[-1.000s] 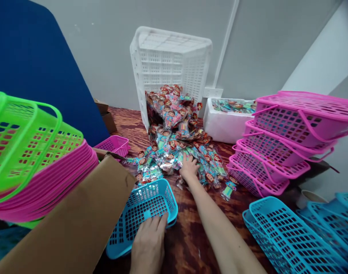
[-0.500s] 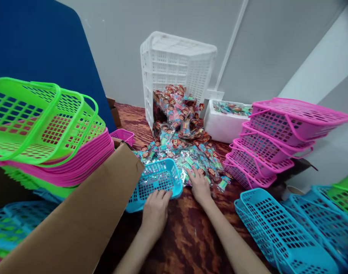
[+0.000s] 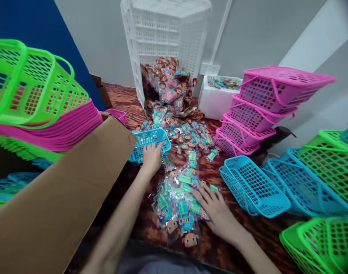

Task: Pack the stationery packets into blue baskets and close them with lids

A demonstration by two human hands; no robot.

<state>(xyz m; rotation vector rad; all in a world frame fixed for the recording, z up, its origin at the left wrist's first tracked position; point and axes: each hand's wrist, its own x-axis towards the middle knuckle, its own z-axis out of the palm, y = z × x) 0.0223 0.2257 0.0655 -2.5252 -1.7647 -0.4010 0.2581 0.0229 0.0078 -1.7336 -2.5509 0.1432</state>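
Head view: streaked table [image 3: 119,96], grey wall [image 3: 254,30]; left hand [image 3: 151,156] holds basket [image 3: 166,143], right hand [image 3: 215,209] spread

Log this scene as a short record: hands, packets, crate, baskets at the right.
Left hand: at the near side of a blue plastic lattice basket
Right hand: spread, palm down, on shiny clear-plastic packets
Crate: white plastic lattice crate, on its side, more packets heaped at its opening
Right side: stacked pink plastic baskets; nearer, blue plastic baskets, green plastic baskets

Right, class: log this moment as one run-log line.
left hand: on blue basket | right hand: on loose packets | white crate: packets at mouth
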